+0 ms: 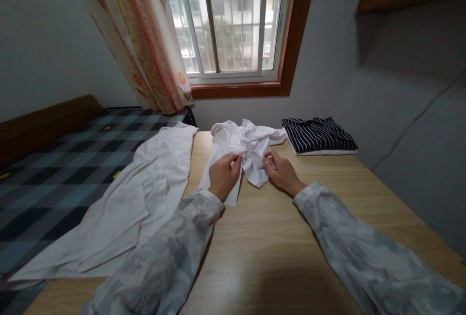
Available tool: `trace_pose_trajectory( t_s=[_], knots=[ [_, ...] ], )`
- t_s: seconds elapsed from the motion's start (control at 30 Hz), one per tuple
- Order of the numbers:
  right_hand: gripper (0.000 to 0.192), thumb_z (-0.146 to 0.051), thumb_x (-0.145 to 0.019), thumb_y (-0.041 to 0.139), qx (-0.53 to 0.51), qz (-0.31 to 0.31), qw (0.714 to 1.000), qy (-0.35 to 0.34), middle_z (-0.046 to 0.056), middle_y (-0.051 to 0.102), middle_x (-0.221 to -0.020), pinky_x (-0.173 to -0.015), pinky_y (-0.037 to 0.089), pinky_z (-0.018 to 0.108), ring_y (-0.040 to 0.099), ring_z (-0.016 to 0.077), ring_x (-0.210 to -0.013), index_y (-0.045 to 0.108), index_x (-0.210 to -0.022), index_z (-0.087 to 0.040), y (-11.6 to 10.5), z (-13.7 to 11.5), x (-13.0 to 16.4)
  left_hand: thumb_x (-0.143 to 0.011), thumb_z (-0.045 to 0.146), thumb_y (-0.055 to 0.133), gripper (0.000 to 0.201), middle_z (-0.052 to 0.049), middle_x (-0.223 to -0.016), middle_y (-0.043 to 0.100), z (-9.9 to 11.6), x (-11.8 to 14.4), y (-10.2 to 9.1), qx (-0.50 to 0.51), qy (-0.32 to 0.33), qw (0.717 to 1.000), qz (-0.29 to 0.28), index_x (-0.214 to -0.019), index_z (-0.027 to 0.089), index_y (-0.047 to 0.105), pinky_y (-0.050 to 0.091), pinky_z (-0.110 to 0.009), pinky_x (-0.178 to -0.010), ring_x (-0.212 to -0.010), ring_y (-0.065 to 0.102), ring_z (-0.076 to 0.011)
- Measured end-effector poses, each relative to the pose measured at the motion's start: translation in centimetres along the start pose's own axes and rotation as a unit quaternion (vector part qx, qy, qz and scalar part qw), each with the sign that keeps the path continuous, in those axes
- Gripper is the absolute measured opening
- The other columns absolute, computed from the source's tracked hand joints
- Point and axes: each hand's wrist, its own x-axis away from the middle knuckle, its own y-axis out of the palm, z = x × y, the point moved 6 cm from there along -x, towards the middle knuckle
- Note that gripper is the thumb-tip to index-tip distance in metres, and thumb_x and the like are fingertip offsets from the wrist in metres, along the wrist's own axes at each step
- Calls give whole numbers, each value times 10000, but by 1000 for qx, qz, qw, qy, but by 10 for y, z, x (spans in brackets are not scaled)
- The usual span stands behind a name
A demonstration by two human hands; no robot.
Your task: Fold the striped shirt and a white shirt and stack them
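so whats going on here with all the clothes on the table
A person in pale patterned sleeves is handling a crumpled white garment at the far side of a wooden table. The left hand and right hand both pinch its bunched fabric near the middle. A larger white garment lies spread over the table's left edge and onto a checked bed. A folded dark striped garment sits at the back right, under the window.

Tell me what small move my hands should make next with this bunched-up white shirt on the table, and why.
Probably draw the two hands apart to spread the cloth flat. The left hand and right hand both pinch the crumpled white shirt near its middle, where it is gathered in folds, and bare wooden table lies in front of it.
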Motion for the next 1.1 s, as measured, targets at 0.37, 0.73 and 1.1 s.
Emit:
trace_pose_trajectory(
  t_s=[0.37, 0.73, 1.1],
  knots=[
    [268, -349, -1096, 460, 136, 15, 989, 54, 101, 784, -907, -648, 325, 321, 692, 258, -740, 667, -1185, -205, -4, 8, -3, -1072, 450, 640, 292, -46, -936, 850, -2, 1, 0, -10, -36, 999, -13, -1106, 269, 867, 430, -304, -680, -724, 708, -187],
    [133, -324, -1023, 564, 19, 133, 991, 27, 86, 748, -971, -764, 469, 346, 678, 272, -879, 672, -1029, -247, -13, 12, -3, -1072, 449, 563, 293, -22, -872, 709, -14, -6, 2, 208, -65, 975, 43, -955, 212, 689, 483, -277, -727, -808, 633, -174],
    [186, -408, -1011, 659, -202, 101, 974, -1, 46, 747, -925, -838, 532, 358, 685, 239, -885, 693, -957, -233, -3, -19, 2, -903, 585, 803, 418, -7, -754, 701, -5, 3, 40, 366, -122, 910, -152, -886, 172, 743, 436, -268, -627, -675, 576, -146]
  ],
)
